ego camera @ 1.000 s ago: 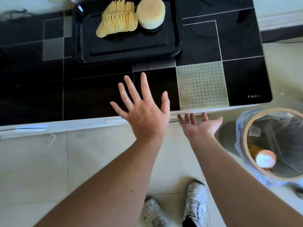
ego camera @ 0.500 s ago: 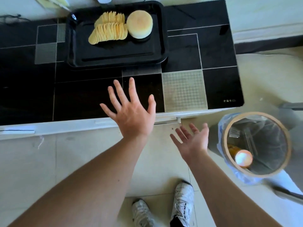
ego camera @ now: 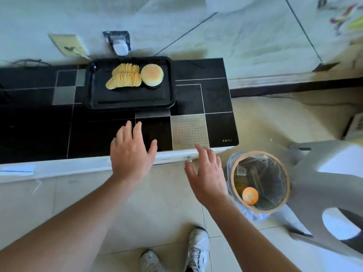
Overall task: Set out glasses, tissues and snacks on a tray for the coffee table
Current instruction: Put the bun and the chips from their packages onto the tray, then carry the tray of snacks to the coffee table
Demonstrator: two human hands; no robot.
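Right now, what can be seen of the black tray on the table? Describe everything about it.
The black tray is a rectangular tray with rounded corners and a raised rim, looking like glossy plastic. It lies flat on the dark tiled coffee table, near its far edge. In its far half lie a fanned row of stacked crisps and, right of them, a round pale bun; the near half is bare. No glasses or tissues are on it. Neither hand touches it.

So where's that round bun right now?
The round bun sits on the black tray, at its far right, touching the fanned row of crisps on its left, well beyond both hands.
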